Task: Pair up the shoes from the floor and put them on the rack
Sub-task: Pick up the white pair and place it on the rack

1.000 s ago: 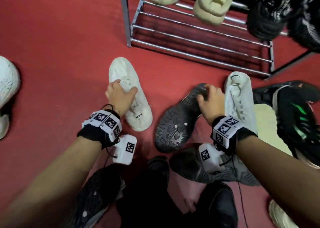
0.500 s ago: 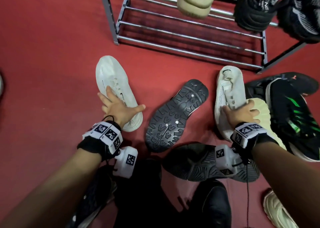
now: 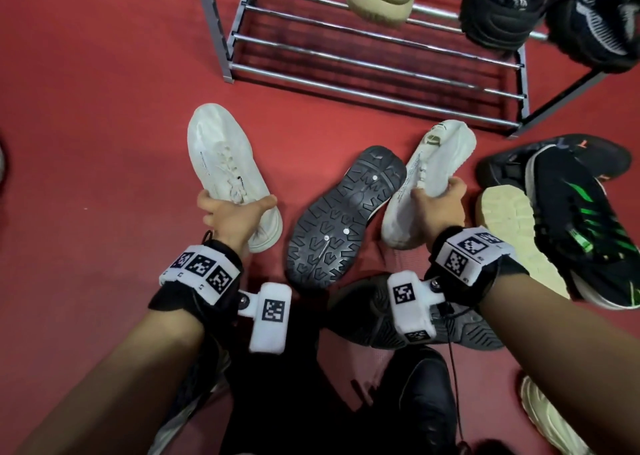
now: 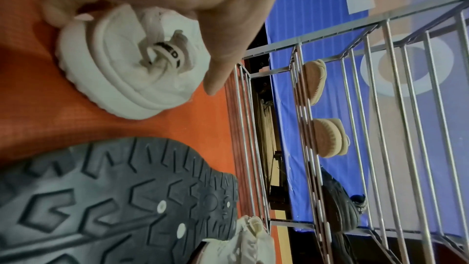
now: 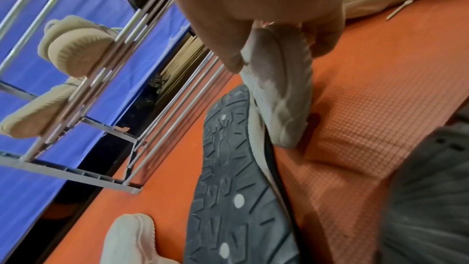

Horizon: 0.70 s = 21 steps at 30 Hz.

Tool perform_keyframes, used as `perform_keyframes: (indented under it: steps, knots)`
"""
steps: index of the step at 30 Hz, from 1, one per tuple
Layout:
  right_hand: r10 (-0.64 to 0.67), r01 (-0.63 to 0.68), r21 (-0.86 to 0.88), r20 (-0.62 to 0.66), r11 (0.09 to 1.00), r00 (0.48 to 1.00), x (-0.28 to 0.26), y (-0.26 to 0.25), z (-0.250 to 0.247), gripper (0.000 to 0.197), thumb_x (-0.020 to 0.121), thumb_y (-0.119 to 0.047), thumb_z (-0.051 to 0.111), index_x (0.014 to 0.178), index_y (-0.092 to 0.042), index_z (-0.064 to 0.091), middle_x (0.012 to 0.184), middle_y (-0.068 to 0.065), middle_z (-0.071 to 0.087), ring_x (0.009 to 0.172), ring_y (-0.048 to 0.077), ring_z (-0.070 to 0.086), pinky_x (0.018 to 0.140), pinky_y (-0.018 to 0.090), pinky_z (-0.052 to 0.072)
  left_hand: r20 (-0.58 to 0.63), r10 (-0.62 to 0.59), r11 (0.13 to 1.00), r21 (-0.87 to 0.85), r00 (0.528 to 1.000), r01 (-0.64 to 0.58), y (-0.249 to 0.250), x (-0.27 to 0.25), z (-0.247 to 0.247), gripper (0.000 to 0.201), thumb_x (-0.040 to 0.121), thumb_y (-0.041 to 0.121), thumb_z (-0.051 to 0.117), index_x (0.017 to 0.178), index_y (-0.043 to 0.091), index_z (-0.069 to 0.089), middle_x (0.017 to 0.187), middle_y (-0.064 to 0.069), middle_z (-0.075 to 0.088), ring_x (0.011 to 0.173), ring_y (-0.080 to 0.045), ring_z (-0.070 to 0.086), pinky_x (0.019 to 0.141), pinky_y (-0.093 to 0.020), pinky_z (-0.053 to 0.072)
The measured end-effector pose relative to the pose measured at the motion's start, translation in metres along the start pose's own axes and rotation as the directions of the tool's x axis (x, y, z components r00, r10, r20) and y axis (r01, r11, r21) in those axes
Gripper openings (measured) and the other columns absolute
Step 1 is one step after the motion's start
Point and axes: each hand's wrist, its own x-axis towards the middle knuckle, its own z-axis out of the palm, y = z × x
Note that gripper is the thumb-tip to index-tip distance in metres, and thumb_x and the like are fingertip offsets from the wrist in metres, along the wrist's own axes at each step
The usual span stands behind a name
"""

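Left hand (image 3: 231,220) grips one white sneaker (image 3: 221,167); right hand (image 3: 437,209) clasps its mate (image 3: 429,164), either side of the upturned black sole (image 3: 341,219), evidently matched for the rack (image 3: 377,63) beyond.

— Where does the head view sit?
— High above the upturned black sole (image 3: 346,215), facing down, the rack (image 3: 374,70) beyond it.
— And the wrist views?
— Both low and close by that sole (image 4: 121,198) (image 5: 228,188), on either side, facing the rack (image 4: 355,107) (image 5: 101,87). All three share both.
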Motion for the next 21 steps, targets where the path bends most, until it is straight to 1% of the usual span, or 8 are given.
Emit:
perform_keyframes:
  steps: [3, 5, 8, 10, 12, 15, 18, 21]
  knots:
    - [0.011, -0.012, 0.096, 0.005, 0.995, 1.000, -0.002, -0.001, 0.001, 0.063, 0.089, -0.035, 0.053, 0.145, -0.020, 0.027, 0.133, 0.019, 0.051, 0.120, 0.037, 0.052, 0.105, 0.041, 0.038, 0.000, -0.057, 0.996, -0.069, 0.998, 0.057, -0.006, 0.001, -0.001, 0.105, 0.060, 0.030, 0.084, 0.138, 0.030, 0.014, 0.135, -0.009, 0.033, 0.118, -0.027, 0.044, 0.098, -0.048, 0.046]
    - [0.003, -0.004, 0.135, 0.009, 0.991, 1.000, -0.005, -0.002, 0.002, 0.060, 0.094, -0.037, 0.045, 0.147, -0.020, 0.024, 0.136, 0.020, 0.050, 0.122, 0.037, 0.050, 0.107, 0.040, 0.035, -0.017, -0.091, 0.992, -0.086, 0.996, 0.089, -0.010, -0.003, 0.000, 0.108, 0.060, 0.032, 0.085, 0.140, 0.032, 0.013, 0.136, -0.009, 0.032, 0.113, -0.024, 0.042, 0.096, -0.049, 0.047]
    - [-0.036, 0.037, 0.192, -0.010, 0.981, 0.999, -0.011, -0.001, 0.001, 0.053, 0.099, -0.029, 0.038, 0.148, -0.016, 0.026, 0.141, 0.014, 0.048, 0.128, 0.030, 0.046, 0.106, 0.030, 0.030, -0.049, -0.089, 0.995, -0.043, 0.995, 0.087, -0.010, -0.013, 0.010, 0.116, 0.058, 0.034, 0.087, 0.142, 0.025, 0.008, 0.135, -0.011, 0.027, 0.115, -0.026, 0.037, 0.100, -0.050, 0.043]
    - [-0.067, 0.076, 0.243, -0.046, 0.967, 0.997, -0.014, -0.002, 0.001, 0.049, 0.100, -0.025, 0.038, 0.147, -0.014, 0.030, 0.145, 0.008, 0.045, 0.132, 0.024, 0.043, 0.105, 0.022, 0.027, -0.086, -0.064, 0.995, 0.067, 0.994, 0.070, -0.009, -0.017, 0.016, 0.123, 0.055, 0.038, 0.088, 0.144, 0.020, 0.005, 0.135, -0.013, 0.027, 0.123, -0.032, 0.034, 0.105, -0.050, 0.037]
    - [-0.084, 0.103, 0.291, -0.078, 0.951, 0.993, -0.018, -0.006, 0.000, 0.047, 0.100, -0.024, 0.038, 0.145, -0.013, 0.034, 0.145, 0.005, 0.044, 0.133, 0.020, 0.041, 0.102, 0.016, 0.026, -0.111, -0.040, 0.985, 0.160, 0.993, 0.057, -0.008, -0.021, 0.017, 0.122, 0.057, 0.041, 0.086, 0.145, 0.012, 0.006, 0.137, -0.015, 0.028, 0.127, -0.035, 0.033, 0.106, -0.047, 0.031]
    - [-0.071, 0.114, 0.369, -0.129, 0.922, 0.989, -0.019, -0.013, -0.001, 0.045, 0.100, -0.022, 0.038, 0.144, -0.013, 0.037, 0.145, 0.004, 0.046, 0.133, 0.018, 0.042, 0.104, 0.019, 0.028, -0.132, 0.019, 0.981, 0.192, 0.991, 0.007, -0.011, -0.025, 0.015, 0.109, 0.061, 0.040, 0.083, 0.141, 0.004, 0.020, 0.138, -0.017, 0.031, 0.127, -0.035, 0.033, 0.101, -0.043, 0.033]
    - [-0.043, 0.118, 0.465, -0.169, 0.877, 0.985, -0.021, -0.018, -0.003, 0.046, 0.100, -0.024, 0.036, 0.144, -0.012, 0.037, 0.143, 0.004, 0.047, 0.130, 0.018, 0.045, 0.107, 0.024, 0.031, -0.144, 0.102, 0.988, 0.133, 0.984, -0.083, -0.015, -0.022, 0.009, 0.097, 0.064, 0.038, 0.081, 0.138, 0.002, 0.029, 0.136, -0.017, 0.034, 0.127, -0.033, 0.036, 0.100, -0.040, 0.037]
    - [-0.108, 0.216, 0.509, -0.234, 0.833, 0.966, -0.022, -0.027, -0.009, 0.049, 0.091, -0.035, 0.035, 0.130, -0.008, 0.050, 0.119, 0.004, 0.056, 0.109, 0.017, 0.052, 0.108, 0.036, 0.037, -0.137, 0.169, 0.985, 0.007, 0.976, -0.170, -0.010, -0.021, 0.003, 0.084, 0.067, 0.035, 0.078, 0.132, 0.000, 0.039, 0.131, -0.014, 0.044, 0.120, -0.028, 0.047, 0.095, -0.030, 0.042]
